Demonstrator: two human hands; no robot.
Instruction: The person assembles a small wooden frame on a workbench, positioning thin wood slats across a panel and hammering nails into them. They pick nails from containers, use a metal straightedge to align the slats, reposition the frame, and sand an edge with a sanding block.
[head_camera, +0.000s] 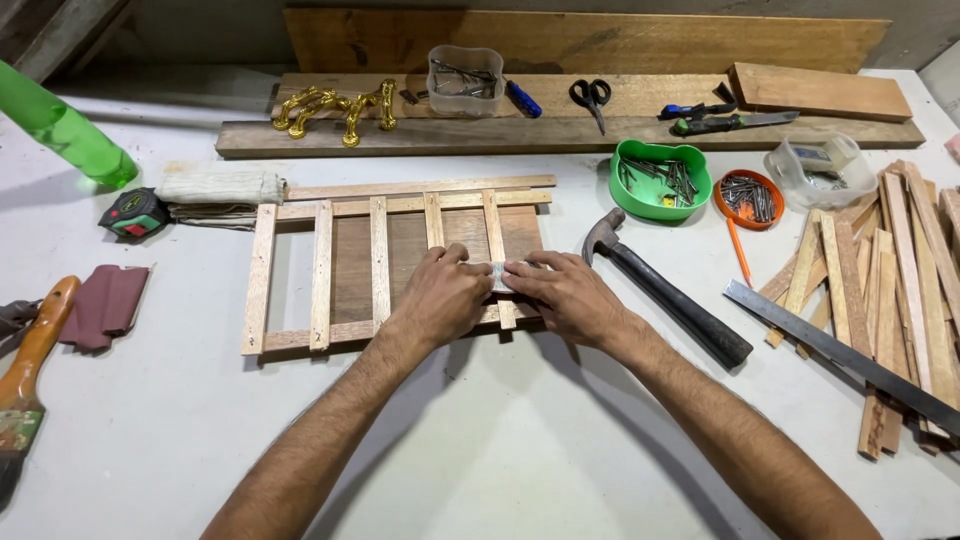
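White bench (480, 460) has loads of bare room in front, but it's hemmed in — planks (570, 135) along the back, a hammer (665, 290), steel rule (840, 355) and strip pile (890, 290) to the right, a brush (30, 370) at the left edge. The frame (385, 265) lies flat mid-bench — pale slats nailed ladder-style across a darker board. Left hand (440, 295) and right hand (565, 295) sit close together on its right end, fingers pressed down on a small pale piece I can't make out.
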